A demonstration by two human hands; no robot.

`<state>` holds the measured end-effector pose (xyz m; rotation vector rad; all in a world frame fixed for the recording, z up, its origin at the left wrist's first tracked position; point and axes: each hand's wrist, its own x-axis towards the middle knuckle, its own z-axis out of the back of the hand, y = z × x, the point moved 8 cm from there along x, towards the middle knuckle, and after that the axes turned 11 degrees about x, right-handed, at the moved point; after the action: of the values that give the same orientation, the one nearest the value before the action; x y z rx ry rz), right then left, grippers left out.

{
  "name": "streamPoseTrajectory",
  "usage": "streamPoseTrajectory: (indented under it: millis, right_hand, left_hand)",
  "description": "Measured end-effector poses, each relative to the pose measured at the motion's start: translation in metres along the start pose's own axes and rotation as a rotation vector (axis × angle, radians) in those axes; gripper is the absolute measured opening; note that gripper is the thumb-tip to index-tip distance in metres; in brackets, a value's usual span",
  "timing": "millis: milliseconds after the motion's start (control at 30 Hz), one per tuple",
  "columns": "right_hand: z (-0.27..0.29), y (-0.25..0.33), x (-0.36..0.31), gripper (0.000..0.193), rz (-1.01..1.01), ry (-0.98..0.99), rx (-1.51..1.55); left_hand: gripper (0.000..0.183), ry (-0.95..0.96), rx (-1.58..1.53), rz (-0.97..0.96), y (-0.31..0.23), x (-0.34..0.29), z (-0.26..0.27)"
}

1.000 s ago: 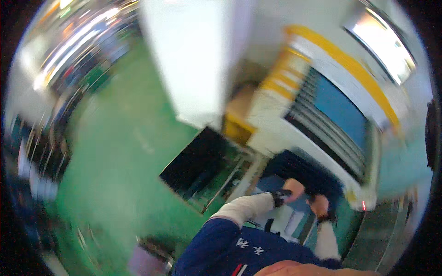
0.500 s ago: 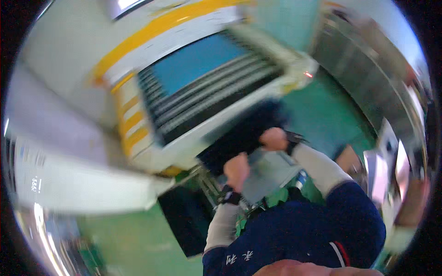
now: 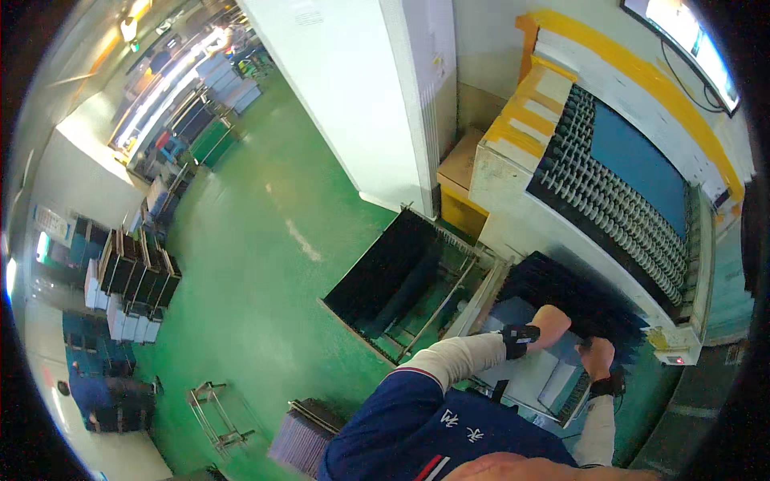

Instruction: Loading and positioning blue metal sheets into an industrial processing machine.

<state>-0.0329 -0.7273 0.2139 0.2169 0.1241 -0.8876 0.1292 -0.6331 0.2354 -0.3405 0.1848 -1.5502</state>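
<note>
A rack stands below the front of a white machine, with a row of upright dark panels in its far part. My left hand is curled at the near edge of those panels. To its right and a little nearer, my right hand is closed at the same edge. The fingertips of both hands are hidden, and whatever they grip does not show. A flat grey surface lies under my hands in the near part of the rack.
Rows of rollers and a blue sheet top the machine. Left of my rack, a second rack holds dark panels. Beyond it rises a white pillar. On the green floor are a metal frame and stacked panels.
My view has swung left, so machine and rack now sit farther right in the picture. Both hands stay at the near edge of the dark panels.
</note>
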Motion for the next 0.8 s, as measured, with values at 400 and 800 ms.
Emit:
streamPoseTrajectory:
  millis: [400,800]
  right_hand:
    - [0.007,0.002,-0.023,0.031,0.118,-0.095,0.169]
    - [-0.007,-0.011,-0.023,0.034,0.294,-0.13,0.157]
  left_hand:
    - [0.009,-0.059,0.031,-0.114,-0.005,-0.005,-0.029]
    - [0.016,-0.003,0.15,-0.198,-0.012,0.008,-0.054]
